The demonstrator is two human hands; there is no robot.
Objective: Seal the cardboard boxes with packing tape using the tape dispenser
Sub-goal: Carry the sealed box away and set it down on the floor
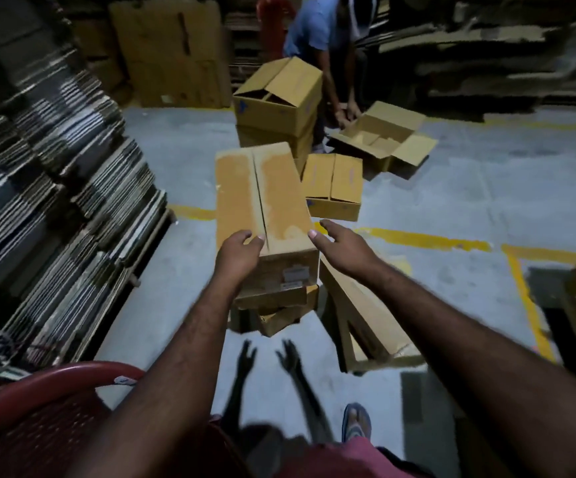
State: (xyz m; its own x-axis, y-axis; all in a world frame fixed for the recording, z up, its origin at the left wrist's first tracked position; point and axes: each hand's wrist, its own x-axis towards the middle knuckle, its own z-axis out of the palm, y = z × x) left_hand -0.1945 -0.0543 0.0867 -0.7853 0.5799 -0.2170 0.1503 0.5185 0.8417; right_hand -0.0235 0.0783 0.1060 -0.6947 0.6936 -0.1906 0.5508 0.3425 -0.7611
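Warehouse floor (452,208), grey concrete w/ yellow painted lines, dim light. Flattened cardboard stacks (48,167) fill the left side; more flat sheets piled back right. Red plastic chair (38,401) at bottom left, next to the wearer.

Closed box (262,201) sits center frame on top of a messy pile of smaller cartons (276,308). Top flaps are folded shut, center seam visible, no tape seen on it. Left hand (238,253) rests on the near-left corner of the lid, thumb on top, fingers curled over the near edge (looks like light contact, not a firm clamp). Right hand (342,246) is spread wide, fingers loose, just beside the box's near-right corner; can't tell if fingertips touch it. Holds nothing.

Another carton (366,322) leans tilted against the pile on the right. Second closed box (335,184) on the floor just behind. Further back, a second person (317,36) in a blue shirt bends over an open box (383,136); another open box (276,94) is stacked beside them.

Tape dispenser: not seen in frame.
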